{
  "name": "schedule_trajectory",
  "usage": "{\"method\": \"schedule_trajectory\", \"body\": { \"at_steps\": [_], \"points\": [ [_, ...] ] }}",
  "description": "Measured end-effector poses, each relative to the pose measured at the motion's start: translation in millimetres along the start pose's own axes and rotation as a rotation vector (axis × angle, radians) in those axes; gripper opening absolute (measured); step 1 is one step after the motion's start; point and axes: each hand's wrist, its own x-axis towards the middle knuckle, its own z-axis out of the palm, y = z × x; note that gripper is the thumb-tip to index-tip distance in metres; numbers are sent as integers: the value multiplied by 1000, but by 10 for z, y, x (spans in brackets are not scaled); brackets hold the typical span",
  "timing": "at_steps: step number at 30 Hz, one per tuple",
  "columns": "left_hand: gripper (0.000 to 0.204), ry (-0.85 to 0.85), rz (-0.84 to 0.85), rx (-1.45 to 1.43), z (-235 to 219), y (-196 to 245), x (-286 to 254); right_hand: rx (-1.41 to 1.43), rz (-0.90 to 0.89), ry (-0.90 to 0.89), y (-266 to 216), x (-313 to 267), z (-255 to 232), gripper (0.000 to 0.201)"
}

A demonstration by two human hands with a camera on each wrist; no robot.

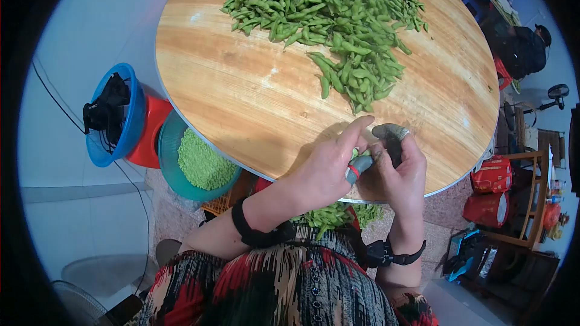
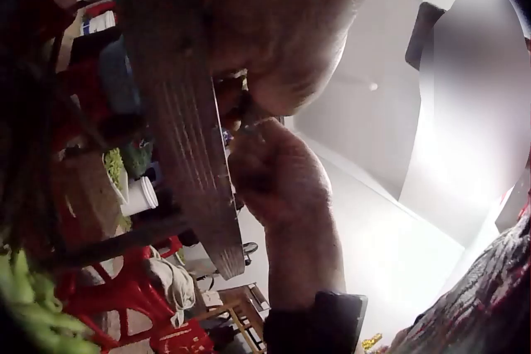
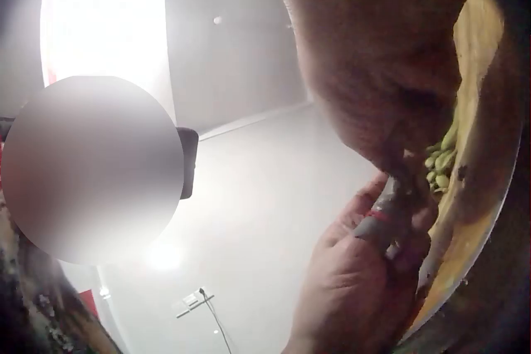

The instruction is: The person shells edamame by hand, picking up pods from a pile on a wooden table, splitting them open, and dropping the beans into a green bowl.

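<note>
Over the near edge of a round wooden table (image 1: pixel 229 96), both hands meet close together. My left hand (image 1: pixel 329 169) is curled around a green soybean pod (image 1: pixel 354 154), of which only a bit shows; a grey finger cover (image 1: pixel 360 166) with a red band sits on its thumb. Fingertips of my right hand (image 1: pixel 408 169) come right up to the left ones, and a dark grey cover (image 1: pixel 391 133) is on one of its fingers. I cannot tell whether the right fingers pinch something. A large heap of green soybean pods (image 1: pixel 338 12) spreads beyond the hands, its tip reaching toward them.
Left of the table, a teal basin (image 1: pixel 166 157) holds shelled green beans (image 1: pixel 205 166). Farther left, a blue basin (image 1: pixel 96 151) with a black bag rests on a red stool (image 1: pixel 151 130). More pods (image 1: pixel 326 217) lie below the table edge. Red bags (image 1: pixel 489 190) stand right.
</note>
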Motion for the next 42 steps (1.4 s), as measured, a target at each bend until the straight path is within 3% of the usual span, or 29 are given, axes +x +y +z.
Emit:
{"method": "schedule_trajectory", "body": {
  "at_steps": [2, 4, 5, 7, 8, 10, 11, 12, 13, 15, 16, 17, 19, 20, 22, 23, 25, 26, 28, 30, 31, 32, 33, 35, 36, 37, 39, 42],
  "points": [
    [47, 17, 20, 6, 4, -21, -8, -35, -7, 9, 9, -22, -14, 23],
    [47, -19, 337, 70, -4, -92, -8, 654, 312, -45, -30, -32, -81, 22],
    [47, -19, 335, 70, -16, -95, -18, 654, 313, -45, -36, -35, -98, 22],
    [35, 38, 444, 5, -37, -92, -37, 1033, 427, -162, -42, -28, -112, 20],
    [35, 35, 441, 3, -40, -82, -37, 987, 431, -144, -44, -7, -95, 21],
    [26, 12, 100, -241, -31, -68, -25, 868, 394, -58, -30, 78, -72, 21],
    [26, 10, 94, -244, -12, -104, -16, 748, 350, 21, -21, 139, -57, 20],
    [24, 66, -39, -380, 13, -167, 4, 527, 254, 15, 38, 239, -124, 14],
    [23, 123, -171, -514, 22, -212, 33, 527, 255, 18, 128, 357, -143, 14],
    [25, 161, -205, -536, -15, -255, 44, -319, -291, 192, 217, 515, -126, 12],
    [25, 189, -219, -674, -21, -271, 42, -630, -232, 82, 163, 462, -154, 14],
    [25, 218, -231, -812, -37, -282, 53, -634, -233, 87, 56, 369, -223, 14],
    [24, 199, -250, -874, -74, -287, 51, -746, -87, -784, -204, 182, -310, 18],
    [22, 180, -276, -933, -79, -290, 39, -752, -85, -787, -202, 142, -325, 18],
    [21, 156, -259, -994, -79, -300, 48, -228, -199, -912, -181, 114, -372, 21],
    [19, 131, -245, -1048, -73, -302, 54, -231, -198, -912, -164, 188, -374, 21],
    [19, 112, -240, -1039, -73, -264, 80, -566, 8, -142, -108, 469, -357, 23],
    [18, 95, -231, -1026, -83, -249, 97, -562, 8, -137, -24, 599, -344, 23],
    [18, 92, -270, -1002, -90, -239, 92, -642, -203, -75, 86, 792, -287, 25],
    [18, 103, -309, -987, -97, -242, 100, -745, -199, -144, 28, 733, -249, 25],
    [21, 107, -235, -748, -83, -239, 94, -851, -186, -219, -11, 658, -222, 26],
    [25, 107, -162, -507, -69, -235, 89, -899, -241, -174, 27, 573, -209, 23],
    [25, 115, -163, -511, -72, -209, 92, -901, -246, -181, 106, 504, -206, 23],
    [35, 67, 123, -148, -76, -132, 89, -296, -96, -82, 260, 359, -230, 20],
    [40, 36, 110, -101, -40, -148, 67, -28, 156, -144, 229, 289, -248, 20],
    [40, 31, 109, -99, -44, -141, 66, -25, 158, -141, 171, 216, -243, 20],
    [41, -41, 151, -51, -60, -116, 63, 442, 482, -172, 36, 78, -183, 17],
    [35, -18, 162, -77, -60, -127, 48, 544, 486, -207, -12, -35, -165, 17]
  ]
}}
